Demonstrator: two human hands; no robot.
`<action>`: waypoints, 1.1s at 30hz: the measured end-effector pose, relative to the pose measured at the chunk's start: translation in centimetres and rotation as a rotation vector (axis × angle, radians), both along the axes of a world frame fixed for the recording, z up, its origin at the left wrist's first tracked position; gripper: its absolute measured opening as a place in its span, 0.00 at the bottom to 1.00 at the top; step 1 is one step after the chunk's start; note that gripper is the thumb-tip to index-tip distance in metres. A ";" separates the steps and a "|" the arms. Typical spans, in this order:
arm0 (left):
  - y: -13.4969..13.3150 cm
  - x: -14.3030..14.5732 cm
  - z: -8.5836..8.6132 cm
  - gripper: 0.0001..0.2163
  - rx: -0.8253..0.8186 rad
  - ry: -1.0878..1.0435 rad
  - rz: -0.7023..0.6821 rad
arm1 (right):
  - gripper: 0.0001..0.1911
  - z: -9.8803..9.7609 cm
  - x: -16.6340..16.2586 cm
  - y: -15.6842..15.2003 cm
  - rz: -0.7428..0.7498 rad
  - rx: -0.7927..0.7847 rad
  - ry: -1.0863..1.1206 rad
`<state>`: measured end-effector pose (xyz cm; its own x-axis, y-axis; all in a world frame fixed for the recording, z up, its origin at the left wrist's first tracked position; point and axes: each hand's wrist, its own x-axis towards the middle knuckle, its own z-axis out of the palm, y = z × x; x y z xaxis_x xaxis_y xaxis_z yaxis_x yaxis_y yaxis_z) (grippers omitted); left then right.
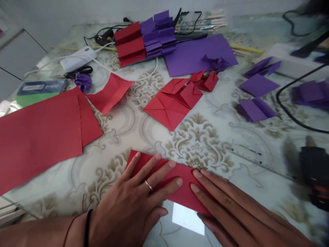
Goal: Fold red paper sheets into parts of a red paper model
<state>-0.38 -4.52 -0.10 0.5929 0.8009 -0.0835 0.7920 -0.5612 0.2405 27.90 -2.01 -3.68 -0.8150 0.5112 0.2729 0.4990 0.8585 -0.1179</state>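
A strip of red paper (183, 187) lies flat on the patterned tabletop close to me, its long sides slanting down to the right. My left hand (138, 193), with a ring on one finger, rests spread over the strip's left part. My right hand (231, 206) lies with straight fingers across its right end and hides that end. Both hands press on the paper from above. Just beyond them sits a folded red paper piece (167, 109) with creased triangular flaps. Whether the strip is one layer or folded double, I cannot tell.
Large red sheets (41, 137) lie at left, near a creased red square (110, 94). Behind are pleated purple papers (160, 37) and a purple sheet (190, 58). Purple folded squares (258, 109), a clear ruler (257, 161) and a black device (315, 175) occupy the right.
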 end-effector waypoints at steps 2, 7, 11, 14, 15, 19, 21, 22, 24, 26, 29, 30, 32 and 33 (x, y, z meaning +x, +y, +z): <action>0.1 -0.1 0.1 0.28 0.001 -0.010 -0.008 | 0.28 0.2 -0.1 0.1 -0.012 0.028 -0.029; 1.9 -0.5 0.6 0.22 0.015 -0.159 -0.067 | 0.23 1.8 -0.9 0.5 -0.049 0.102 -0.099; 3.5 -0.8 0.1 0.19 0.027 -0.282 -0.219 | 0.25 2.9 -1.2 1.0 -0.016 0.115 -0.144; 3.8 -1.0 -0.3 0.22 0.010 -0.276 -0.245 | 0.24 2.8 -1.1 0.8 -0.054 0.066 -0.121; 3.8 -1.0 -0.5 0.22 0.010 -0.277 -0.247 | 0.23 2.6 -1.0 0.7 -0.074 0.047 -0.103; 3.7 -1.2 -0.6 0.21 0.018 -0.276 -0.260 | 0.22 2.1 -1.0 0.3 -0.143 -0.024 -0.063; 3.7 -1.2 -0.5 0.22 0.013 -0.263 -0.264 | 0.22 2.3 -1.2 0.5 -0.135 -0.044 -0.066; 3.8 -1.2 -0.5 0.22 0.007 -0.250 -0.266 | 0.22 2.5 -1.3 0.8 -0.116 -0.055 -0.069; 3.7 -1.1 -0.4 0.22 0.003 -0.217 -0.263 | 0.21 3.2 -1.7 1.5 -0.070 -0.094 -0.076; 3.6 -1.0 -0.4 0.22 0.005 -0.177 -0.250 | 0.18 4.0 -2.0 2.2 -0.043 -0.154 -0.088; 3.2 -1.0 -0.4 0.24 0.035 -0.129 -0.216 | 0.15 4.9 -2.3 2.9 -0.020 -0.221 -0.122; 3.0 -1.0 -0.5 0.24 0.043 -0.112 -0.207 | 0.15 5.1 -2.3 3.0 -0.013 -0.221 -0.130; 2.8 -1.0 -0.6 0.26 0.060 -0.087 -0.195 | 0.17 5.2 -2.4 2.9 -0.011 -0.195 -0.135; 2.7 -1.1 -0.7 0.26 0.066 -0.080 -0.190 | 0.18 5.2 -2.6 2.8 -0.014 -0.174 -0.135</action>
<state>-1.44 -1.83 -0.78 0.7367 0.6760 0.0192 0.6499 -0.7155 0.2562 25.35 0.81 1.53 -0.8306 0.5527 0.0684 0.5321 0.8238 -0.1954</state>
